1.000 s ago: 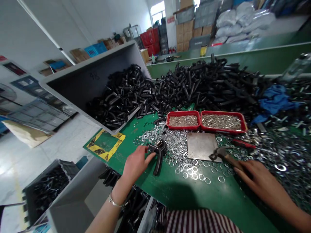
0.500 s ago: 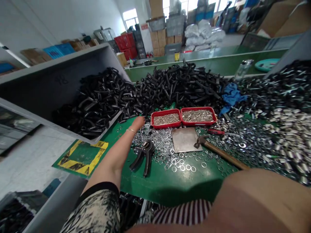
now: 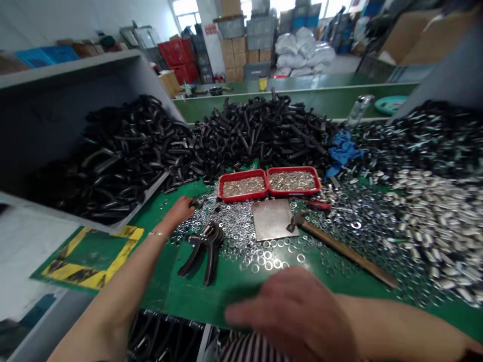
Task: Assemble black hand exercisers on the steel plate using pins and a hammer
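Observation:
My left hand (image 3: 176,211) reaches the edge of the washer spread, fingers pinched on a small dark metal piece (image 3: 195,203). My right hand (image 3: 290,314) is blurred, fingers spread and holding nothing, low over the front of the green workbench (image 3: 226,296). Black-handled spring pliers (image 3: 202,254) lie just below my left hand. Loose steel washers (image 3: 241,236) cover the bench around a square steel plate (image 3: 271,219). A wooden-handled hammer (image 3: 339,246) rests to the right, nearest my right hand.
Two red trays (image 3: 242,185) of small silver parts sit behind the plate, below a heap of black U-bolts (image 3: 260,130). More fill a grey bin (image 3: 64,75) at left. A blue cloth (image 3: 341,148), a red-handled screwdriver (image 3: 319,205) and silver sleeves (image 3: 433,226) lie right.
My left hand has pulled back slightly and its fingers have curled. My right hand has let go of the hammer, which now lies on the bench, and moved low across the front.

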A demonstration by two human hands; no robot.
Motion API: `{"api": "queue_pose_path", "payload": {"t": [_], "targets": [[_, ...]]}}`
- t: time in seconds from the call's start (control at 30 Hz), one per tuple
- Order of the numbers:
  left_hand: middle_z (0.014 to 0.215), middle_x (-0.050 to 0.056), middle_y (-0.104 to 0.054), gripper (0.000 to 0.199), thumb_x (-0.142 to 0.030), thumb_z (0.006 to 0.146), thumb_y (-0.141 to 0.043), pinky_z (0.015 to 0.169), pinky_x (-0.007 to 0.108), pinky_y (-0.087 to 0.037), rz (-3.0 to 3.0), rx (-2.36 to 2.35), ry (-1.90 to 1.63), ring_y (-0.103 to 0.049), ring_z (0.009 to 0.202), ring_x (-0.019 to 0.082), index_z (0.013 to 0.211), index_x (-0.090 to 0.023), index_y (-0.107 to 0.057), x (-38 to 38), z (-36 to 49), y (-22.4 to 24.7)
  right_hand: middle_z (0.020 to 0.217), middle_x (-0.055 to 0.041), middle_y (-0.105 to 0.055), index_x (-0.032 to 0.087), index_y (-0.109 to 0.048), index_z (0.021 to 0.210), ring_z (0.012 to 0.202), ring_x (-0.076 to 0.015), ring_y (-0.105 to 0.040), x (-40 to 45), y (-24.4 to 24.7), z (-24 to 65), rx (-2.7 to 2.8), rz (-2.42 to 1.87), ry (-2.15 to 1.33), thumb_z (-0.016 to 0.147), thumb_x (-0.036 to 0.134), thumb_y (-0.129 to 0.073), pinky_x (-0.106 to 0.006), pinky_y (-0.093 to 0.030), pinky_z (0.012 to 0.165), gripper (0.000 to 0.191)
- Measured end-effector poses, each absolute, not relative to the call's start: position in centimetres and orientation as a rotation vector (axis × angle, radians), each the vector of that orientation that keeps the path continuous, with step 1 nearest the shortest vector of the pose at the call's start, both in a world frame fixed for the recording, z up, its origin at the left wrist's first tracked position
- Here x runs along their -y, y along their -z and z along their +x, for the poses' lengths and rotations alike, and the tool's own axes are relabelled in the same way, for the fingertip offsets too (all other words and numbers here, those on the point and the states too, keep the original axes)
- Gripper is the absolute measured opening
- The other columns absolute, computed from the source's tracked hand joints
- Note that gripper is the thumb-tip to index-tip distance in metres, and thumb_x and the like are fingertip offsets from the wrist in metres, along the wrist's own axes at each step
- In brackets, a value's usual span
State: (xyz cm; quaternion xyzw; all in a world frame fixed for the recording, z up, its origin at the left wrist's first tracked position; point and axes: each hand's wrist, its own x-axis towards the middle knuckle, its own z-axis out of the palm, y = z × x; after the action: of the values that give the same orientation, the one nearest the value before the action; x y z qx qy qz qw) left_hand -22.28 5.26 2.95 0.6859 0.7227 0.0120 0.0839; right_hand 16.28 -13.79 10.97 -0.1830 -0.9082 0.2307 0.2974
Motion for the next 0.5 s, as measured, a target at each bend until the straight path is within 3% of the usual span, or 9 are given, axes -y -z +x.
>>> {"api": "queue_pose_path", "payload": {"t": [0.2,0.3,0.5], "targets": [[0.094,0.014,-0.07,0.021,-0.027,0.076,-0.054,0.083,0.036,-0.051,2.082,-2.13,0.0,-0.067,0.092,0.031,0.09,-0.014,-0.064,-6.0,-22.2,0.3,0.107,-0.0096,-0.072,0.021,-0.063,0.122,0.094,-0.0207,-0.069,9.8,-5.5,27.2,2.263,-1.254,-0.582,0.102,0.025,-0.045,-0.037,-0.055,0.084,0.027],[0.088,0.01,-0.071,0.014,-0.026,0.075,-0.055,0.079,0.035,-0.05,2.017,-2.121,-0.037,-0.068,0.089,0.031,0.085,-0.017,-0.061,-6.7,-21.6,0.7,0.105,-0.0104,-0.071,0.021,-0.067,0.113,0.094,-0.0229,-0.068,7.3,-3.3,34.9,2.053,-1.585,-0.461,0.1,0.028,-0.045,-0.038,-0.055,0.083,0.026],[0.077,0.009,-0.068,0.006,-0.023,0.068,-0.061,0.078,0.041,-0.049,1.902,-2.074,-0.294,-0.068,0.087,0.035,0.07,-0.02,-0.056,-6.5,-20.3,-0.3,0.1,-0.014,-0.072,0.016,-0.072,0.098,0.094,-0.0263,-0.067,-1.8,-1.4,45.6,1.92,-1.893,-0.099,0.089,0.017,-0.051,-0.04,-0.052,0.087,0.023]]}}
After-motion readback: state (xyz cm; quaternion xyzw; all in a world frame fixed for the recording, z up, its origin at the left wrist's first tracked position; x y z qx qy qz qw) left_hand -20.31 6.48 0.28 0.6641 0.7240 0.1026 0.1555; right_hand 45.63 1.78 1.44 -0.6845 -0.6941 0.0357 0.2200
